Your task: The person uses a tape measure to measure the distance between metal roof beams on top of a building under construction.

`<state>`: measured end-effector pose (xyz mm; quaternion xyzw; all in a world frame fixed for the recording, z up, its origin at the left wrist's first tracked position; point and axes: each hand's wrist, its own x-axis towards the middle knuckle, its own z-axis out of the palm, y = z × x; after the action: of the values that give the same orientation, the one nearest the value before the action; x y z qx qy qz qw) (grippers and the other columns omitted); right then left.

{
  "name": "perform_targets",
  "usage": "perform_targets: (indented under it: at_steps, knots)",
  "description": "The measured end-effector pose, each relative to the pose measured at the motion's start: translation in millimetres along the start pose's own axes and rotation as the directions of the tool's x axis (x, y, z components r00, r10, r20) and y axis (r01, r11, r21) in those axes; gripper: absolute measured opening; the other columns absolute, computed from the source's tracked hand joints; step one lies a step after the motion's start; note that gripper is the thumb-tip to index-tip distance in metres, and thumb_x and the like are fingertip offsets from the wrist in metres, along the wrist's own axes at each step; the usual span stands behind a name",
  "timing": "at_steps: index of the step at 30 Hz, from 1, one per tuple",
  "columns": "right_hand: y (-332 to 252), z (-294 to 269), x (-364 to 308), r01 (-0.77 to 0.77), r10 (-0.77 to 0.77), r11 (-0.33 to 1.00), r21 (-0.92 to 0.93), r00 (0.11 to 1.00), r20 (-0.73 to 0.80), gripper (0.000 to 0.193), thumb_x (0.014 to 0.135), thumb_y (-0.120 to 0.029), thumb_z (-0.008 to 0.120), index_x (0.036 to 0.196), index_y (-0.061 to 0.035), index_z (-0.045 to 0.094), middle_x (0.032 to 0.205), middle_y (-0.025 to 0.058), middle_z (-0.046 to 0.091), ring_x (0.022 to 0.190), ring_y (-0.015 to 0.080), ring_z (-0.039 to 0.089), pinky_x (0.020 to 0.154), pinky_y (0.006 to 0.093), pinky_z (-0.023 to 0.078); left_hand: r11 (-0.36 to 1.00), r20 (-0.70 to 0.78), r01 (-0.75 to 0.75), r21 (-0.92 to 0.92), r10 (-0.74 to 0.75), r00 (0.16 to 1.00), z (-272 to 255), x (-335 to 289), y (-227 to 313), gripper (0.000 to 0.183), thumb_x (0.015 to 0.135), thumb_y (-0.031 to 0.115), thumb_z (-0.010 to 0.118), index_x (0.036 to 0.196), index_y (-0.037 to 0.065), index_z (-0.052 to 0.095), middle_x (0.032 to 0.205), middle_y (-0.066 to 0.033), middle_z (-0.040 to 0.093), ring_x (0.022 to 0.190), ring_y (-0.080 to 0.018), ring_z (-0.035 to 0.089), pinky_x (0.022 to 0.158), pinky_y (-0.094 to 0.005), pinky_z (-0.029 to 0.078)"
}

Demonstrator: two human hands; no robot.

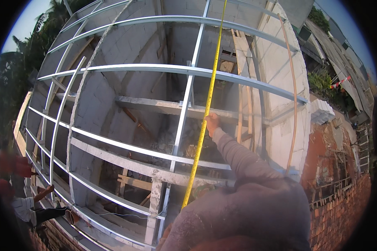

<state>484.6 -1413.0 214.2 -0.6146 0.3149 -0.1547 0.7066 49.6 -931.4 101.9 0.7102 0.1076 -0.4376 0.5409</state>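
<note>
My right arm, in a dusty brownish-purple sleeve, reaches up from the lower right. At its end my right hand (pixel 212 121) is closed on the edge of a yellow tape measure blade (pixel 214 79). The blade is drawn out long, from the top edge of the view down to my sleeve, which hides its lower end. It passes over the silvery steel roof bars (pixel 238 78), close to a long lengthwise steel bar (pixel 184 113). My left hand cannot be made out.
Below the steel grid lie deep rooms between grey block walls (pixel 134 88), crossed by a concrete beam (pixel 155 104). Wooden planks (pixel 240 54) lean by the right wall. At lower left a co-worker's hand (pixel 49 189) touches a steel bar. Roof tiles (pixel 341 213) lie lower right.
</note>
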Motion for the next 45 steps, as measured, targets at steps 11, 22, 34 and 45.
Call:
perform_targets:
  at_steps: [11,22,34,45]
  knots:
    - [-55.3,-0.7,7.0,-0.061,0.066,0.971,0.231,0.998,-0.015,0.020,0.100,-0.014,0.049,0.114,-0.0020,0.055,0.088,0.0085,0.060,0.062,0.0181,0.058,0.053,0.0326,0.050,1.000,-0.015,-0.023,0.006,0.023,1.000,-0.7,11.0,1.1,0.012,0.093,0.014,0.062,0.099,0.005,0.065,0.094,-0.0076,0.068,0.091,-0.0148,0.060,0.086,-0.0328,0.048]
    - [-78.8,-1.3,4.1,0.114,-0.088,0.970,0.216,0.988,-0.125,0.018,0.100,-0.014,0.050,0.111,-0.0029,0.059,0.085,0.0073,0.063,0.055,0.0145,0.058,0.046,0.0299,0.050,0.999,-0.015,-0.043,0.012,0.043,0.999,6.2,23.7,7.6,0.011,0.093,0.014,0.062,0.099,0.005,0.065,0.094,-0.0075,0.068,0.091,-0.0148,0.060,0.086,-0.0328,0.048]
    - [-98.4,1.8,-3.6,0.216,-0.192,0.958,0.191,0.972,-0.135,0.018,0.099,-0.012,0.051,0.110,-0.0020,0.060,0.085,0.0070,0.064,0.053,0.0128,0.057,0.044,0.0279,0.048,0.998,-0.010,-0.061,0.008,0.061,0.998,8.1,30.5,11.4,0.011,0.093,0.013,0.063,0.100,0.005,0.065,0.094,-0.0074,0.068,0.091,-0.0148,0.060,0.086,-0.0328,0.048]
    - [-121.6,8.8,-3.2,0.220,-0.209,0.962,0.163,0.975,-0.082,0.024,0.097,-0.014,0.050,0.116,-0.0006,0.057,0.091,0.0091,0.062,0.062,0.0165,0.059,0.051,0.0301,0.049,0.994,-0.009,-0.103,-0.032,0.102,0.995,10.6,30.3,-1.6,0.010,0.093,0.012,0.063,0.100,0.005,0.065,0.094,-0.0073,0.068,0.092,-0.0148,0.060,0.086,-0.0327,0.048]
